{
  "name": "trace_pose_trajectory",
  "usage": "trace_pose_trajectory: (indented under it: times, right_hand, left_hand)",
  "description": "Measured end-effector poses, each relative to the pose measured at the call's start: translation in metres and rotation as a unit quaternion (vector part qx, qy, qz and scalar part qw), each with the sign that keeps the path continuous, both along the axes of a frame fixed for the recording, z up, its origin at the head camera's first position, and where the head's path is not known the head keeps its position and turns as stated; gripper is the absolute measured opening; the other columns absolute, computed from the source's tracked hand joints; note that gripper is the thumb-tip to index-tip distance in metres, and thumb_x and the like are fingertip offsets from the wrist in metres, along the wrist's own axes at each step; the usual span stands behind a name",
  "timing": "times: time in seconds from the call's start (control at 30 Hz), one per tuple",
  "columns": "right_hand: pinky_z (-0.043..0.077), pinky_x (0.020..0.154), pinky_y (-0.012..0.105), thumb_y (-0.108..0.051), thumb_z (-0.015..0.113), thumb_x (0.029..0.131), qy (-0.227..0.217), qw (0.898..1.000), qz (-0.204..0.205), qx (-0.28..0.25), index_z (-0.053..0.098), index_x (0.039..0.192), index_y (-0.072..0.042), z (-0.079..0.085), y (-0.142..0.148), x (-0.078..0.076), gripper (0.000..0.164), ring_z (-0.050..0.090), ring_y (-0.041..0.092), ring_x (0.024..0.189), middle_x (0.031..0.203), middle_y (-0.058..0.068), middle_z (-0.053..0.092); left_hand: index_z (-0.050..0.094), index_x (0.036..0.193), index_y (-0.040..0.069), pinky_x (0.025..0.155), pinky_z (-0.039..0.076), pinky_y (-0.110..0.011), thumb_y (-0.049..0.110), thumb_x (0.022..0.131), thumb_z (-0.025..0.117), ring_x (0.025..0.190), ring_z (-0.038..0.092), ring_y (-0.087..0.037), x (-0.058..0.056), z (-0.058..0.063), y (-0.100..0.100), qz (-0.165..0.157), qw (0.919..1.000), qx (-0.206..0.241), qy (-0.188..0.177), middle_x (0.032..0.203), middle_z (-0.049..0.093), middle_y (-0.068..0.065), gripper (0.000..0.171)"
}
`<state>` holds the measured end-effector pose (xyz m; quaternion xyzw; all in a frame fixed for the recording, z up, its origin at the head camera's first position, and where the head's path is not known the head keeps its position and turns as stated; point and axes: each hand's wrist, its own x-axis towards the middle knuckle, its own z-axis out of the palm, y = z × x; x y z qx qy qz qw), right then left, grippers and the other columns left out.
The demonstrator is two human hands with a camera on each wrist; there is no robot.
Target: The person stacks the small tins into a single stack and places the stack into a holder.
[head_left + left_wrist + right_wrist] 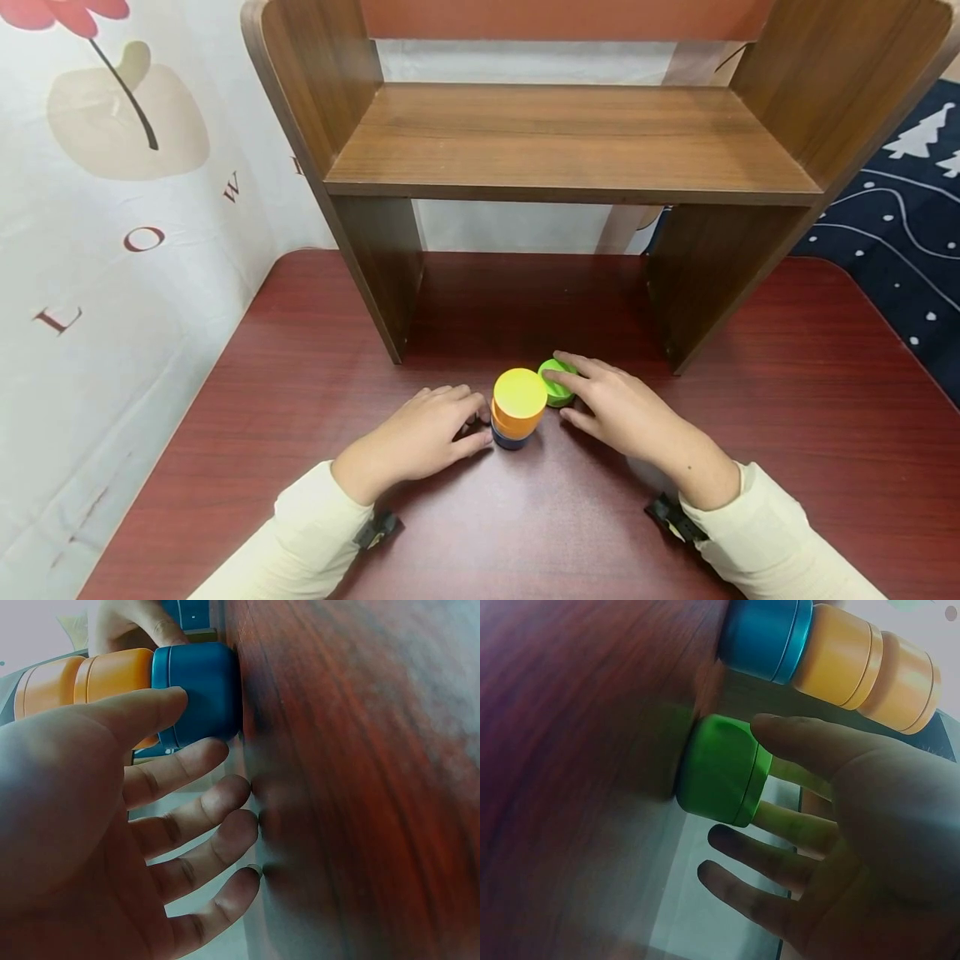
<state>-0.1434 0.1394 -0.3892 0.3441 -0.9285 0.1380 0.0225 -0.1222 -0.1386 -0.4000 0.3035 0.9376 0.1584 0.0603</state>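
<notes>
A stack of small lidded round jars stands on the table: a dark blue jar (202, 694) at the bottom and two orange jars (836, 656) above it, the topmost showing a yellow top (521, 393) in the head view. My left hand (427, 433) is beside the stack, its thumb over the blue jar's side and the other fingers loosely bent near the tabletop. Right of the stack sits a green jar (724, 771). My right hand (618, 412) holds it between the thumb and the first fingers, while the remaining fingers extend past it.
A brown wooden shelf unit (570, 142) stands on the dark red table (300, 358) behind the jars, its side panels reaching down to the tabletop. A printed white cloth (150, 350) hangs at the left, and a dark blue patterned cloth (892, 225) at the right.
</notes>
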Motion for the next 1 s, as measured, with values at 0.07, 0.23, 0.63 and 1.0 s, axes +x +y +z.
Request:
trace_pose_trajectory:
  times: [0.07,0.23,0.63,1.0]
  right_hand:
    - [0.055,0.091,0.046,-0.02,0.081,0.085,0.0,1.0,0.0,-0.001,0.062,0.134,-0.013,0.0,0.0002,0.0002,0.053,0.063,0.033,0.122,0.144,0.017,0.055]
    - [0.056,0.089,0.044,-0.014,0.082,0.083,0.006,1.0,0.002,-0.012,0.063,0.132,-0.01,-0.0002,0.0001,-0.0003,0.052,0.064,0.033,0.12,0.141,0.017,0.056]
    - [0.058,0.085,0.038,-0.007,0.082,0.082,-0.003,0.999,0.005,-0.038,0.066,0.126,-0.007,-0.0007,-0.0002,-0.0006,0.047,0.067,0.029,0.111,0.136,0.019,0.058]
    - [0.057,0.087,0.041,-0.007,0.081,0.082,-0.001,0.999,0.01,-0.039,0.065,0.124,-0.007,-0.0023,0.0013,-0.0008,0.044,0.067,0.033,0.115,0.139,0.022,0.058]
  left_hand:
    - [0.064,0.103,0.022,0.082,0.046,-0.038,0.041,0.094,0.068,0.087,0.056,-0.011,0.0,0.0002,0.0001,-0.001,1.0,0.001,0.0,0.093,0.06,0.009,0.021]
    - [0.064,0.102,0.022,0.083,0.046,-0.038,0.041,0.094,0.068,0.086,0.056,-0.011,-0.0002,0.0013,-0.0001,0.0,1.0,0.001,0.002,0.093,0.061,0.009,0.022]
    - [0.065,0.103,0.022,0.084,0.047,-0.038,0.041,0.094,0.068,0.088,0.057,-0.011,-0.0004,0.0007,-0.0001,0.002,1.0,0.001,-0.003,0.095,0.061,0.009,0.022]
    - [0.065,0.103,0.021,0.083,0.047,-0.038,0.041,0.094,0.068,0.087,0.057,-0.011,-0.0008,-0.0001,0.0002,-0.001,1.0,0.002,0.001,0.094,0.061,0.008,0.022]
